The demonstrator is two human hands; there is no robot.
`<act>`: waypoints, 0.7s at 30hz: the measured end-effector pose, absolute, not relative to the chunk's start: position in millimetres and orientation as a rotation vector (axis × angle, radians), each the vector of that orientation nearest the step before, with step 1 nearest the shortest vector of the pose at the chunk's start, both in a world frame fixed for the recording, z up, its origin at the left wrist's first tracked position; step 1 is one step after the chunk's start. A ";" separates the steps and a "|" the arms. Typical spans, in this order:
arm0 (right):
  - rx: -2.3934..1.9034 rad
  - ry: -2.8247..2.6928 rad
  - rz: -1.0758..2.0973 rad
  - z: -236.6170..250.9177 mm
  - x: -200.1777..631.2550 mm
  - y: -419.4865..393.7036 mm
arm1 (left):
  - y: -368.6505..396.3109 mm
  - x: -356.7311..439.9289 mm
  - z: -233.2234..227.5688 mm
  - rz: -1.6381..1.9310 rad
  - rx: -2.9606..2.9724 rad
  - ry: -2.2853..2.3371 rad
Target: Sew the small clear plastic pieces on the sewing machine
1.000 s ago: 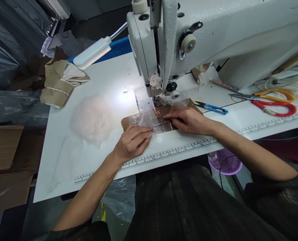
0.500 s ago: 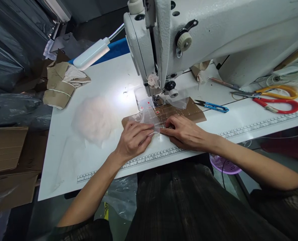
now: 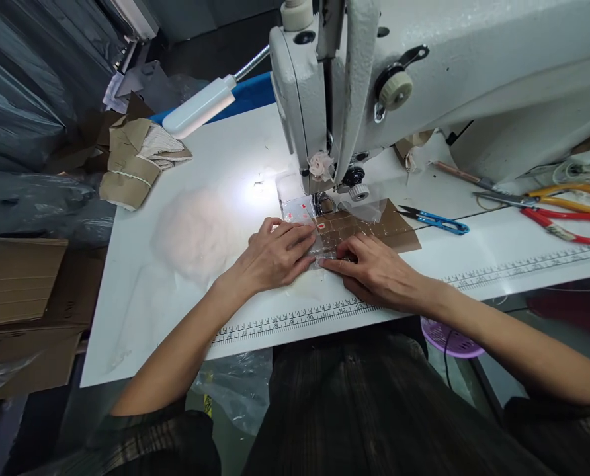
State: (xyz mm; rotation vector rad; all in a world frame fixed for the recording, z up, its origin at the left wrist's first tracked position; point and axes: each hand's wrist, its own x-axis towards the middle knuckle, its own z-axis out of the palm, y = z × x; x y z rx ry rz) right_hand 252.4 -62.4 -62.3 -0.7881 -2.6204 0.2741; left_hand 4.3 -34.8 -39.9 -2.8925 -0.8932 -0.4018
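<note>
Under the sewing machine's presser foot (image 3: pixel 319 203) lies a brown sheet (image 3: pixel 399 228) with pale line marks. A piece of sheer whitish fabric (image 3: pixel 326 248) rests over its left part. My left hand (image 3: pixel 278 254) lies flat on the fabric's left side, fingers stretched towards the middle and pressing down. At the fabric's front edge, my right hand (image 3: pixel 374 268) is closed, with thumb and index finger at the edge and the other fingers curled. Its fingertips are partly hidden. Small red marks (image 3: pixel 321 226) show close to the needle area.
A blue thread snipper (image 3: pixel 436 220) and red-and-yellow handled scissors (image 3: pixel 567 215) lie right. A soft pale heap of sheer material (image 3: pixel 190 235) sits left, beyond it a tied brown bundle (image 3: pixel 129 168). The machine head (image 3: pixel 299 99) stands ahead; a ruler strip (image 3: pixel 295 317) runs along the front.
My left hand has gone from pinching the fabric's front edge to lying flat over it. My right hand stays at the edge. The view has shifted slightly.
</note>
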 end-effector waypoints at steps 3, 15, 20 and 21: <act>-0.793 -2.613 0.282 -60.8 252.3 -63.2 | -33.8 -1.5 -43.3 -0.420 -2.955 -0.906; -0.829 -2.586 0.310 -62.0 252.2 -64.9 | -38.2 3.7 -49.7 -0.446 -2.932 -1.069; -0.817 -2.552 0.362 -62.2 253.2 -64.2 | -40.6 6.4 -48.5 -0.467 -2.907 -1.085; -0.810 -2.541 0.389 -61.8 253.9 -63.4 | -40.8 6.8 -48.4 -0.477 -2.901 -1.081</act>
